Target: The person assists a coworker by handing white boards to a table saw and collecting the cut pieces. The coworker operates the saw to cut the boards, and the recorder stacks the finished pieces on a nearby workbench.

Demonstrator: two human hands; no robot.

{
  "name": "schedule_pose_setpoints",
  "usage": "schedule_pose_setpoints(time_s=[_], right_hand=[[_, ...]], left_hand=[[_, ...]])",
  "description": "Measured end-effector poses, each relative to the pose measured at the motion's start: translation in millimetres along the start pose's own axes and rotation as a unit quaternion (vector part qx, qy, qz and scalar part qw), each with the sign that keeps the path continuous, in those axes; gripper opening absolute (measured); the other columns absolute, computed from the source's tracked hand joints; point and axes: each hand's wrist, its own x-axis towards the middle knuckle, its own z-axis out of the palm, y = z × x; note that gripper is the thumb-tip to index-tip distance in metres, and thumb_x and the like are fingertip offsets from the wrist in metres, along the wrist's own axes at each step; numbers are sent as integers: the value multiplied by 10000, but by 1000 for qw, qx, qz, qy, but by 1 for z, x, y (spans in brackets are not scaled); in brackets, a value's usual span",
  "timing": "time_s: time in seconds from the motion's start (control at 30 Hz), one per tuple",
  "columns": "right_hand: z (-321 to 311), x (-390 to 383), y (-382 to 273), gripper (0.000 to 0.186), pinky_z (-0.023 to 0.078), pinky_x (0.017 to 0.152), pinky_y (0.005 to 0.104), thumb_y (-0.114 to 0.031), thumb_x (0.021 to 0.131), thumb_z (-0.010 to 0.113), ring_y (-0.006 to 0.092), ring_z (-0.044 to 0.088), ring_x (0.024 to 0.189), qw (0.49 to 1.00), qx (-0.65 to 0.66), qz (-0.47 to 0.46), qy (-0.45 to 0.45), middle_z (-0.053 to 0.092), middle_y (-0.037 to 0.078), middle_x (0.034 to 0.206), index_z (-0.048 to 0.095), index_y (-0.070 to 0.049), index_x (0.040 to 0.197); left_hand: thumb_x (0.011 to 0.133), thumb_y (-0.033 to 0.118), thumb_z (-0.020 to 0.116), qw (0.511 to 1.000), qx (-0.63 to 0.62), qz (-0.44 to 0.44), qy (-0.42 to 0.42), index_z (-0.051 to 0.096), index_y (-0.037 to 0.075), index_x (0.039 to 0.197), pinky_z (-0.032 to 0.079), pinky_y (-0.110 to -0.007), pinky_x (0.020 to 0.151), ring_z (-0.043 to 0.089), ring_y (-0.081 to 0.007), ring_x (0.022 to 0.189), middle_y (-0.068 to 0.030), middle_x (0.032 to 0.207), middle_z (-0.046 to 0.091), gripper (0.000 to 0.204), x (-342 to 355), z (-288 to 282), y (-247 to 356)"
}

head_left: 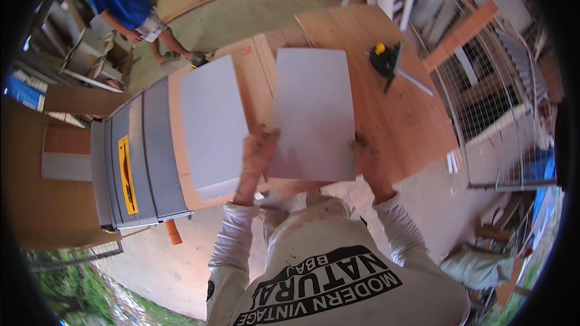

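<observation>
A pale grey rectangular panel is held by its two long edges over the wooden worktop. My left hand grips its left edge near the front corner, thumb toward the panel's face. On the opposite edge, my right hand is closed, with its fingers partly hidden underneath. To the left lies a stack of similar grey panels, its front edges showing below the top sheet. A strip of bare brown board separates the stack from the held panel.
Left of the stack is a table saw with a yellow blade insert. A black and yellow tool rests on the plywood worktop at right. A wire-mesh rack stands beyond; a person in blue stands far left.
</observation>
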Motion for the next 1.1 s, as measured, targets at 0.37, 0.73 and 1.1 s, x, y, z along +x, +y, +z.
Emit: schedule_pose_setpoints(time_s=[0.37, 0.73, 1.1], right_hand=[[-2, -3, -67, 383, 479, 806, 308, -218, 904, 582, 216, 613, 921, 959, 217, 157, -90, 641, 146, 1031, 559, 85, 1138], [95, -21, -41, 673, 415, 959, 381, -304, 879, 613, 347, 546, 1132, 979, -48, -89, -178, 552, 282, 1194, 340, 99, 1343], [231, 8, -8, 419, 442, 757, 407, -207, 914, 532, 335, 569, 830, 967, -54, -121, -220, 561, 243, 931, 385, 55, 1206]], left_hand=[[805, 153, 659, 908, -309, -162, -231, 495, -99, 1225, 508, -289, 760, 624, -191, 891, -142, 1050, 624, 517, 9, -24, 34], [832, 234, 643, 964, -249, -94, 14, 473, -100, 1258, 463, -297, 847, 572, -214, 992, -160, 1120, 587, 568, -60, -105, -2], [916, 269, 572, 989, -91, -85, 79, 577, -78, 1180, 462, -241, 792, 571, -139, 890, -119, 1020, 634, 437, -26, -183, -59]])
